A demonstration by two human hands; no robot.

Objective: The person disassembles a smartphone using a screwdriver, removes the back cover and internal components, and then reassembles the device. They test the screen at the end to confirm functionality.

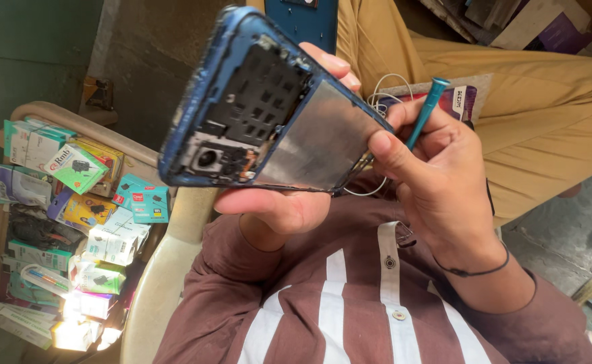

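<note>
Left hand (pixel 289 202) cups an opened blue phone (pixel 262 114) from below, fingers mostly hidden behind it, tips showing over the top edge. Right hand (pixel 437 175) pinches a teal screwdriver (pixel 425 111) at the phone's lower edge, its tip hidden behind the thumb. Silver plate blurred, internals hard to read. White cable (pixel 383 87) partly hidden behind the hands. Small boxes (pixel 73 222) piled left, cut off by the frame

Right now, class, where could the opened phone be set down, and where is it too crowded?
Bare room: the tan trousers right of the right hand. Crowded: the tray at left, heaped with small boxes. The left hand holds the phone.
</note>
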